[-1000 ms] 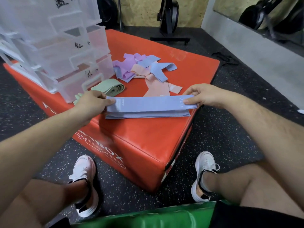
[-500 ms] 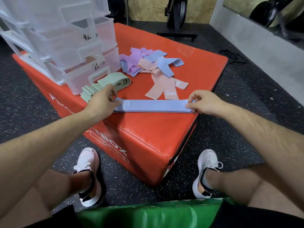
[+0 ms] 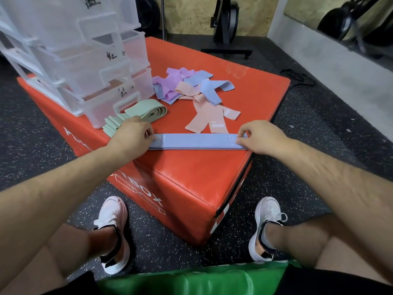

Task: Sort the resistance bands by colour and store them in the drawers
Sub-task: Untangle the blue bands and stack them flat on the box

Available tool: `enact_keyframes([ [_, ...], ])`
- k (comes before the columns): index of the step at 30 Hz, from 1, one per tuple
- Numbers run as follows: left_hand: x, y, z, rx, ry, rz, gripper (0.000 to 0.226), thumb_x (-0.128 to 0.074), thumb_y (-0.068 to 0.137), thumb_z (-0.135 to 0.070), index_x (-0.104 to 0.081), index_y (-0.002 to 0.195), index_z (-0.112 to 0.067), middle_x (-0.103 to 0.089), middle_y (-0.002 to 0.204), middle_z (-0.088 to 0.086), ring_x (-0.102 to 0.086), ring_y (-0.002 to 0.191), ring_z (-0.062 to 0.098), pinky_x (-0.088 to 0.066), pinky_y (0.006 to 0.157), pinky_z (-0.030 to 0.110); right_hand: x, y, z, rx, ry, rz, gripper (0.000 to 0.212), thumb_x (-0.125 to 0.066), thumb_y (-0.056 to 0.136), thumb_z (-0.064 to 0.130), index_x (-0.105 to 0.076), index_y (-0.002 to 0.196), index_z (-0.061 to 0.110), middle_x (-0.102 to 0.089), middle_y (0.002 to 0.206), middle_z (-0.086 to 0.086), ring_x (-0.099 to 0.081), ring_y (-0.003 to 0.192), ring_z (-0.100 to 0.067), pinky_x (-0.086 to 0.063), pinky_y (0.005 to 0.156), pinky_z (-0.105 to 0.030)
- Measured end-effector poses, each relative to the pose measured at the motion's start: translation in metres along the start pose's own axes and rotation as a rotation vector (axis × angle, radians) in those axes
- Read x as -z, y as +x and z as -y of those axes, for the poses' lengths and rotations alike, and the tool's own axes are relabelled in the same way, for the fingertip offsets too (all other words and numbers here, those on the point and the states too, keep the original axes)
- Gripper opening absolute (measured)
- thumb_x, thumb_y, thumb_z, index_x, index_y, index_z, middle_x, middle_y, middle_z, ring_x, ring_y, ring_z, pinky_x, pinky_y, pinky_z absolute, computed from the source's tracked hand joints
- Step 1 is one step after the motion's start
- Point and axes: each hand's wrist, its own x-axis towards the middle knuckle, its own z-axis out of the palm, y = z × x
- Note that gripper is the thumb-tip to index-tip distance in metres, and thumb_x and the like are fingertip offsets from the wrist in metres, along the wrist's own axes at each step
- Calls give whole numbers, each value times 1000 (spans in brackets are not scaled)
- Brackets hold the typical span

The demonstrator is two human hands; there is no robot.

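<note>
A flat blue resistance band (image 3: 195,141) lies stretched along the near part of the red plyo box (image 3: 191,173). My left hand (image 3: 134,135) pinches its left end and my right hand (image 3: 259,137) pinches its right end, by the printed "20". Folded green bands (image 3: 140,113) lie just behind my left hand. Pink bands (image 3: 208,116) sit behind the blue one. Farther back is a mixed pile of purple bands (image 3: 170,86) and blue bands (image 3: 210,90). A clear plastic drawer unit (image 3: 80,60) with handwritten labels stands on the box's left, its drawers pulled partly out.
The box rests on a black speckled rubber floor (image 3: 319,145). My two feet in white shoes stand beside its near corner, and a green pad (image 3: 191,282) is under me. An exercise machine base (image 3: 225,50) and a low concrete wall (image 3: 329,56) lie beyond the box.
The blue band, held slightly raised a second ago, now lies flat and pulled straight on the box. Both hands stay at its ends.
</note>
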Motion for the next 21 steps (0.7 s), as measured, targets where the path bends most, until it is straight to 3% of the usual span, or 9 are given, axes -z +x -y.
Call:
enact_keyframes([
  [4,14,18,-16,-2,5,-62,17,-72,84,-26,-72,81,-10,-55,84,9,-57,85,33,-50,78,39,7,16,35,95,-35,-76,14,-61,91,45,-67,88,33,-57,88,12,-51,85,-16,-41,67,-33],
  [9,26,59,-34,-80,-15,-99,31,-54,82,-38,-73,81,-14,-61,80,7,-60,82,33,-52,72,41,0,46,90,240,103,-114,14,-53,95,36,-66,92,31,-54,78,11,-54,83,-18,-35,66,-31],
  [13,27,89,-32,-66,-34,-70,32,-49,79,-36,-73,89,-17,-62,87,8,-60,90,33,-51,77,43,-18,85,118,297,139,-113,20,-51,94,27,-70,96,22,-67,101,2,-61,98,-23,-51,81,-39],
  [17,22,113,-15,14,11,-20,41,-43,75,-35,-74,97,-20,-67,99,6,-61,100,32,-51,83,43,-39,129,131,347,73,-82,21,-48,93,16,-69,95,11,-65,113,-4,-58,107,-30,-47,89,-40],
  [21,10,126,-2,32,43,41,39,-44,80,-32,-74,100,-17,-66,105,7,-62,100,33,-50,83,38,-58,163,141,320,-15,-17,39,-45,92,13,-63,127,18,-54,139,3,-50,123,-27,-39,101,-31],
])
